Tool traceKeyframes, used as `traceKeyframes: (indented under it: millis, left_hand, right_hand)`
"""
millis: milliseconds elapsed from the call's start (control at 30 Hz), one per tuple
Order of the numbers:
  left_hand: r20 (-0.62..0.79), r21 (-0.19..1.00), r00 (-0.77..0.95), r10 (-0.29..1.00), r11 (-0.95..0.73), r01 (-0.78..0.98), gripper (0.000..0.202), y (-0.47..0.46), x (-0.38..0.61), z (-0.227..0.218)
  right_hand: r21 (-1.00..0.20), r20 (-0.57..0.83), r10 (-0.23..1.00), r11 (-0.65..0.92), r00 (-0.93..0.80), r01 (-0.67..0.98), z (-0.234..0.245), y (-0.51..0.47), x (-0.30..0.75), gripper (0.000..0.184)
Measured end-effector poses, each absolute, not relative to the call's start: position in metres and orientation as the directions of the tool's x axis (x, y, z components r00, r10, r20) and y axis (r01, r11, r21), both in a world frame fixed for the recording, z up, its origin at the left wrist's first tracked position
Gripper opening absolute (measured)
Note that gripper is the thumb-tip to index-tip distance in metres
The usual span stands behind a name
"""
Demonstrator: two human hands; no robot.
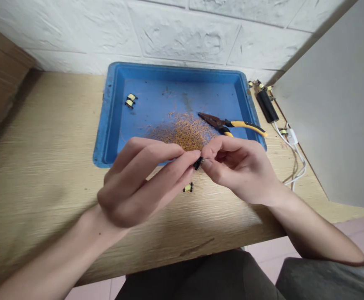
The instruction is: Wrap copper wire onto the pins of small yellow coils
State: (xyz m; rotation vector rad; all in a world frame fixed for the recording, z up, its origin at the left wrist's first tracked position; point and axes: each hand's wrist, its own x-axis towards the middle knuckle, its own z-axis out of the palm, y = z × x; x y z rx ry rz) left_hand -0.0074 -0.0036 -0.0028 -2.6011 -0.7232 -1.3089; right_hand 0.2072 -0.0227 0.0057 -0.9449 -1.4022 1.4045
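Note:
Between the thumb and fingers of my left hand (147, 175) is a small black transformer bobbin (197, 163), mostly covered by the fingertips. My right hand (238, 166) is closed in a pinch against the bobbin's right side, where thin shiny pins or wire ends show; what its fingertips hold is too small to make out. Just below the hands, another small transformer (188, 187) with yellow tape and black pins lies on the wooden table (156, 233). Behind the fingers, a heap of short orange-brown wire clippings (189, 131) lies in the blue tray (175, 71).
Long-nose pliers (232, 123) with yellow-black handles rest across the tray's right side. Yellow-taped transformers (131, 100) sit in its left part. To the right are a black cylinder (267, 107) with a white cable, a white switch (292, 136) and a grey panel (335, 108).

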Motion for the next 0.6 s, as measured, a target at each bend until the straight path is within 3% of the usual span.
traceKeyframes:
  millis: [133,333,600]
  left_hand:
    - [0.795,0.072,0.496,0.349,-0.866,0.494,0.033,-0.0004,-0.0066,-0.0043]
    - [0.768,0.127,0.491,0.411,-0.849,0.513,0.038,-0.0007,-0.0089,-0.0070]
    - [0.786,0.101,0.482,0.387,-0.850,0.517,0.034,-0.0005,-0.0069,-0.0062]
  right_hand:
    - [-0.975,0.176,0.950,0.204,-0.258,0.088,0.0057,-0.0241,0.2067,0.017]
    - [-0.851,0.335,0.917,0.393,-0.217,0.348,0.0065,-0.0248,0.2052,0.015]
    - [-0.736,0.462,0.856,0.515,-0.229,0.439,0.0070,-0.0265,0.2054,0.013]
